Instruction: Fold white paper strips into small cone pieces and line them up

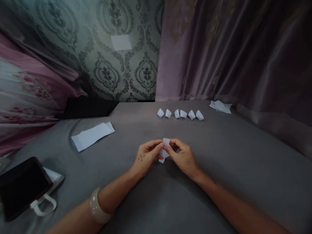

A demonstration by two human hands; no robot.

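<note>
Between my two hands is a small folded piece of white paper [166, 141], held just above the grey cloth surface. My left hand [147, 156] pinches it from the left, thumb on top. From the right, my right hand [183, 156] grips it too, its thumb close to the other thumb. The paper's upper and lower ends stick out past my fingers; its middle is partly covered. Beyond my hands stands a row of several small folded white paper shapes [183, 114].
White paper strips [94, 135] lie to the left, and loose paper pieces [220, 106] at the far right. A dark-screened device [25, 185] with a white cable [45, 206] rests at the near left. Behind are a black flat item [89, 107] and a curtain [207, 48].
</note>
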